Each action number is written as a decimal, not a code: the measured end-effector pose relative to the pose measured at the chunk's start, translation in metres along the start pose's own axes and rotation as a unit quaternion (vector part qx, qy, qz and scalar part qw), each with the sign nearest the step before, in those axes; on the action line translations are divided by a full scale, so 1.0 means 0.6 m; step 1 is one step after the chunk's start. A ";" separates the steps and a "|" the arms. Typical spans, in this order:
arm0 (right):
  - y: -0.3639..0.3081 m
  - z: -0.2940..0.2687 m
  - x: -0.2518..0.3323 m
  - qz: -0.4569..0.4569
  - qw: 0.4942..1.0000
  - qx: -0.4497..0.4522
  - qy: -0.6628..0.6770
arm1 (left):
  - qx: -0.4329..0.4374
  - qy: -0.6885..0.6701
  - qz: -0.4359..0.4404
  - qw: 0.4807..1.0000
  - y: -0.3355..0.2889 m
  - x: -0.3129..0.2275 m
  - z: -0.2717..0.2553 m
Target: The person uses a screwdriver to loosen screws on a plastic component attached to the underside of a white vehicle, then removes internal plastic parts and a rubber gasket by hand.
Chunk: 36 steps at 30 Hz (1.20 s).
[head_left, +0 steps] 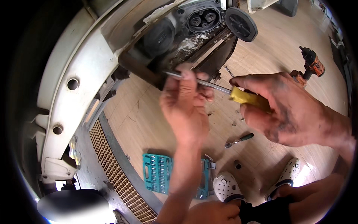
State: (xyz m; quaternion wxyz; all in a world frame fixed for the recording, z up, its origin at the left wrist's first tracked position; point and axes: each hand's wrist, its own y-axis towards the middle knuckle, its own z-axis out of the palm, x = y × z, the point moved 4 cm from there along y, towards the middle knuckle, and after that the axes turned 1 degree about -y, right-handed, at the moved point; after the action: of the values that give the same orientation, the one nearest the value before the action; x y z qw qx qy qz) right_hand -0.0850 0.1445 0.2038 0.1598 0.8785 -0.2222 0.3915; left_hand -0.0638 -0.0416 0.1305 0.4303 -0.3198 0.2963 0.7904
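Screwdriver point(219, 87): yellow handle, long straight bare-metal shaft. Held off the floor, slanted: handle right and nearer, tip left and farther. Shaft partly covered midway, tip end blurred. Tip sits by the near corner of a dark brown metal frame point(140, 71), far side, left of centre; contact unclear. Frame's worn, upper edge flaking pale.

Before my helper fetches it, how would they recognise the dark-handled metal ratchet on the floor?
On the pale plank floor, find the open teal plastic socket case. To its upper right, above the left white perforated clog, lies the ratchet. Its slim dark handle and rounded silvery head set it apart from the orange-and-black power tool.
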 end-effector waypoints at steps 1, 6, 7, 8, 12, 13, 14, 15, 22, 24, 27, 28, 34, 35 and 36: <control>0.003 0.011 -0.007 0.001 0.997 0.021 0.075 | 0.000 0.001 0.026 1.000 0.003 -0.012 -0.010; 0.001 0.094 -0.038 0.040 0.972 -0.101 0.207 | -0.014 0.117 -0.001 0.993 0.004 -0.020 -0.020; 0.000 0.103 -0.040 0.048 0.965 -0.157 0.205 | -0.019 0.127 0.006 0.992 0.004 -0.020 -0.020; 0.000 0.103 -0.045 0.043 0.961 -0.181 0.206 | -0.024 0.137 0.013 0.990 0.005 -0.020 -0.019; 0.013 0.094 -0.055 0.035 0.962 -0.189 0.192 | -0.039 0.167 0.031 0.985 0.014 -0.023 -0.014; 0.016 0.091 -0.053 0.038 0.965 -0.174 0.193 | -0.039 0.178 0.023 0.983 0.014 -0.022 -0.010; 0.019 0.088 -0.052 0.041 0.967 -0.160 0.195 | -0.040 0.188 0.015 0.981 0.014 -0.022 -0.008; 0.019 0.081 -0.047 0.013 0.973 -0.189 0.134 | -0.042 0.191 0.018 0.981 0.015 -0.025 -0.007; 0.020 0.084 -0.044 -0.047 0.968 -0.235 0.068 | -0.038 0.181 -0.006 0.983 0.016 -0.020 -0.013; 0.021 0.087 -0.052 -0.053 0.971 -0.232 0.040 | -0.042 0.172 -0.002 0.984 0.016 -0.018 -0.014; 0.023 0.073 -0.057 0.020 0.976 -0.183 0.116 | -0.034 0.168 0.009 0.985 0.014 -0.014 -0.012; 0.023 0.069 -0.057 0.088 0.960 -0.145 0.221 | -0.034 0.154 0.015 0.987 0.014 -0.012 -0.012; 0.040 0.081 -0.047 0.256 0.756 -0.033 0.601 | -0.072 0.070 0.009 0.995 -0.001 -0.009 -0.005; 0.043 0.079 -0.047 0.241 0.793 -0.075 0.555 | -0.085 0.055 0.006 0.995 -0.001 -0.008 0.001; 0.047 0.076 -0.044 0.213 0.830 -0.067 0.512 | -0.096 0.048 0.003 0.994 -0.001 -0.006 0.005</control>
State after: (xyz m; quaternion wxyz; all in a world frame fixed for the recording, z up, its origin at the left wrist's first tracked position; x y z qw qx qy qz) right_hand -0.0868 0.1067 0.1576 0.2222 0.4703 -0.3158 0.7935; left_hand -0.0624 -0.0410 0.1348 0.3800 -0.3965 0.2405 0.8003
